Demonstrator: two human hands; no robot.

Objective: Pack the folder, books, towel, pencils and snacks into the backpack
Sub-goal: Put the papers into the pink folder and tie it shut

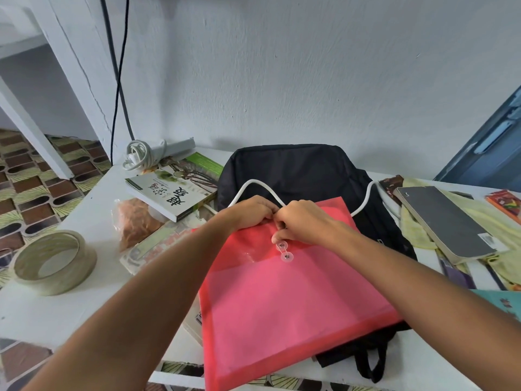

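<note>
Thin pink translucent plastic folder [284, 292] lying flat atop black fabric backpack [296, 167]; light, floppy, slick. Left hand [248, 211] and right hand [300, 222] curled at folder's top edge, probably pinching its string clasp. Best gripped by side edges.

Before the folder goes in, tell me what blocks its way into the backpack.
The pink folder lies flat on top of the black backpack, and no open mouth of the bag shows. A white cable also drapes across the backpack behind the folder. Both hands, left and right, are at the folder's top edge.
</note>
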